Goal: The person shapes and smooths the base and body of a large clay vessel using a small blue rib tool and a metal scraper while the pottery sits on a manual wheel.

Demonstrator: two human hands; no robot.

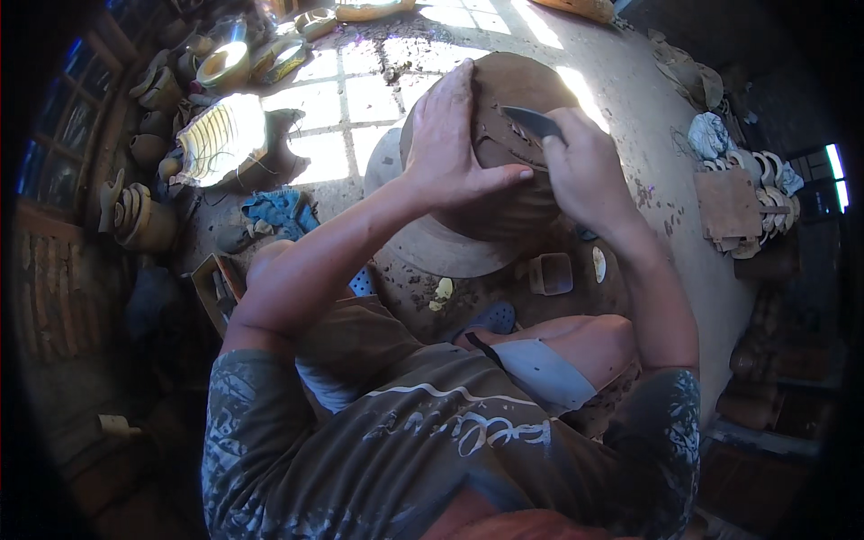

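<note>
A large brown clay pot (519, 79), its broad round face upward, stands on a pale round disc (421, 250) in front of me. My left hand (445, 135) lies flat along the left of the pot, with its thumb stretched to the right across the clay. In my right hand (585, 171) is a knife, its dark pointed blade (529, 119) reaching left over the pot's top; the fist hides the handle. Small clay shavings (519, 132) and a scored line show near the blade. Whether the blade's edge touches the clay, I cannot tell.
Below the disc are a small plastic tub (550, 274) and a pale oval piece (599, 264). Pots and basins (223, 67) crowd the left, near a ribbed form (223, 139) and a blue cloth (280, 212). Stacked curved pieces (772, 202) stand at right.
</note>
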